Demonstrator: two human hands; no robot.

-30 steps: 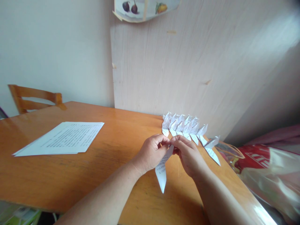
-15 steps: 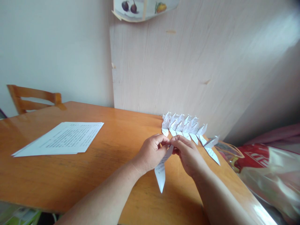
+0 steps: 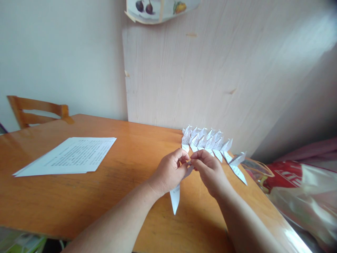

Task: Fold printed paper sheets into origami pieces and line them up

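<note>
Between my two hands is a folded paper crane (image 3: 175, 198) of white printed paper, one long pointed end hanging down below my left hand. My left hand (image 3: 172, 170) pinches it from the left, thumb and fingers closed near its upper part. From the right, my right hand (image 3: 210, 170) pinches the narrow top tip, its fingertips almost touching those of the left. Fingers hide most of the upper folds. Just beyond my hands stand several finished-looking paper cranes (image 3: 202, 140) in rows, and one more crane (image 3: 237, 165) sits apart at the right.
A stack of printed sheets (image 3: 84, 154) lies on the left of the wooden table (image 3: 126, 218). Behind the table is a wall panel (image 3: 171, 77); a wooden chair (image 3: 39, 105) stands at the far left. Plastic bags (image 3: 302, 196) crowd the table's right edge.
The hanging point of the paper has swung slightly left and turned, showing less of its print. My right fingers have shifted a little at the tip; both hands stay together.
</note>
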